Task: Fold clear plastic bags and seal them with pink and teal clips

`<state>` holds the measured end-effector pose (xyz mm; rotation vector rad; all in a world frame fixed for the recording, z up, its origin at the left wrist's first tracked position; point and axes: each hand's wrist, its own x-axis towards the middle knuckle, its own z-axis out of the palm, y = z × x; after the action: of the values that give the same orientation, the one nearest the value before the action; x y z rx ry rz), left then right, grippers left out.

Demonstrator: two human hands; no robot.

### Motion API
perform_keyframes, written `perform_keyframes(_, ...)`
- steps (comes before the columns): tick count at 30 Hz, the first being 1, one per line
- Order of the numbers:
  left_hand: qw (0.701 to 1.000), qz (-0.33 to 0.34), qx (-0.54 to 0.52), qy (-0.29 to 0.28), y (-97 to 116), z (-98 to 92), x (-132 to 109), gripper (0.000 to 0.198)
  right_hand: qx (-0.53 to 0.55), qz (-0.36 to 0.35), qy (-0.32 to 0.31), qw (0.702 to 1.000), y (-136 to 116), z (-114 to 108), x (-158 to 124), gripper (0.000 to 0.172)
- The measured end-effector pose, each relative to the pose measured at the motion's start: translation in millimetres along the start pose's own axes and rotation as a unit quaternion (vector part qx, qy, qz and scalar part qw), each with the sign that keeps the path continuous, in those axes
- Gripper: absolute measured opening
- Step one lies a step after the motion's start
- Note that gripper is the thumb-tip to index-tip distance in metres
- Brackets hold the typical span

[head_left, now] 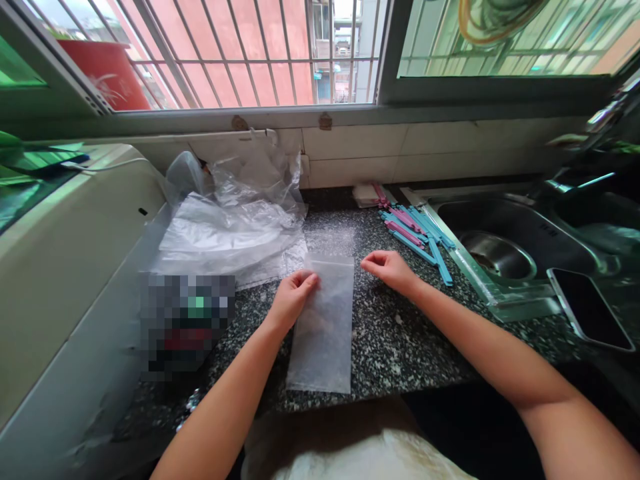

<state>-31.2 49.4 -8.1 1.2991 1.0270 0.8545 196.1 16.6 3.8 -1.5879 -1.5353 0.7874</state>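
A small clear plastic bag [324,327] lies flat on the speckled granite counter [400,347], its top edge pointing toward the window. My left hand [294,297] rests on the bag's upper left edge with the fingers curled onto the plastic. My right hand [387,268] hovers just right of the bag's top corner, fingers loosely bent and pinched together, with nothing visible in them. A heap of blue and pink sealing clips [417,235] lies to the right of my right hand.
Crumpled clear plastic bags [235,207] pile up at the back left. A steel sink [500,253] lies to the right, with a phone [590,308] on its rim. A white appliance [60,267] stands at left. A blurred-out object [185,323] sits beside it.
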Motion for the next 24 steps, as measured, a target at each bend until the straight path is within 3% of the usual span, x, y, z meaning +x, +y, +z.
perform_keyframes(3,1.0,0.004,0.004,0.001,0.8,-1.2,0.1,0.034,-0.165,-0.015,0.109,0.98,13.1,-36.9,-0.5,0.021)
perform_keyframes(6,1.0,0.0,-0.007,-0.001,2.9,-0.6,-1.3,0.033,-0.364,0.003,0.188,0.912,32.5,-74.5,-9.9,0.021)
perform_keyframes(9,1.0,-0.003,-0.025,0.004,4.1,0.8,-2.3,0.033,-0.473,0.039,0.198,0.858,49.4,-95.6,-23.4,0.025)
perform_keyframes(11,0.999,-0.004,-0.035,0.01,4.2,1.5,-2.4,0.033,-0.51,0.056,0.189,0.837,56.6,-98.8,-30.4,0.028)
perform_keyframes(16,0.999,-0.015,-0.03,0.013,4.9,1.1,-2.3,0.035,-0.539,0.067,0.151,0.826,63.4,-91.0,-33.5,0.025)
perform_keyframes(20,0.999,-0.018,-0.025,0.013,7.2,-0.4,-2.1,0.031,-0.543,0.038,0.158,0.824,62.9,-86.9,-30.6,0.021)
perform_keyframes(24,0.999,-0.029,-0.036,0.003,8.7,-1.8,-1.3,0.027,-0.487,-0.039,0.175,0.855,52.8,-79.4,-28.6,0.02)
